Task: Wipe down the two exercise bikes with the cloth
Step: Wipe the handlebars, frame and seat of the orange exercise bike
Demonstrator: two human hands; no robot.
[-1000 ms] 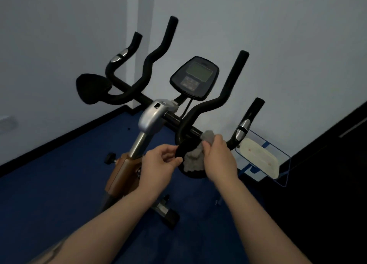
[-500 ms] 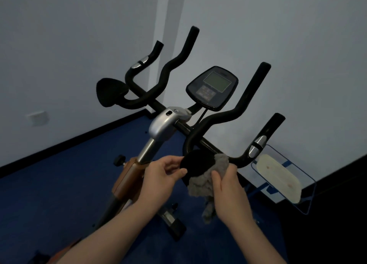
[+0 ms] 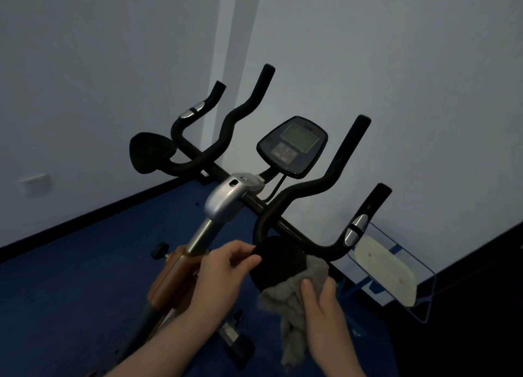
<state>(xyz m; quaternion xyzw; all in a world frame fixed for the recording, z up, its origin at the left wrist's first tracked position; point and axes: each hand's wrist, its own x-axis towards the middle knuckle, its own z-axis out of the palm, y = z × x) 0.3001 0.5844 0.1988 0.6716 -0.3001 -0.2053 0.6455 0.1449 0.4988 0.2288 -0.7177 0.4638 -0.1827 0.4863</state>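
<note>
Change: our right hand (image 3: 325, 317) has carried the grey cloth (image 3: 294, 297) down from the top of the near-right elbow pad (image 3: 278, 263) to its lower right edge, a tail now dangling below.
Meaning: we judge the pad's top face done, its rim underway (only one exercise bike (image 3: 226, 201) is in view).
Grip: right fingers curl behind the cloth, thumb pressing it to the pad; our left hand (image 3: 223, 272) pinches the pad's left edge, steadying it.
Edges: the handlebar's bend runs just above the pad; a clear stand (image 3: 396, 274) sits near, right.
Room: open floor left and below.
</note>
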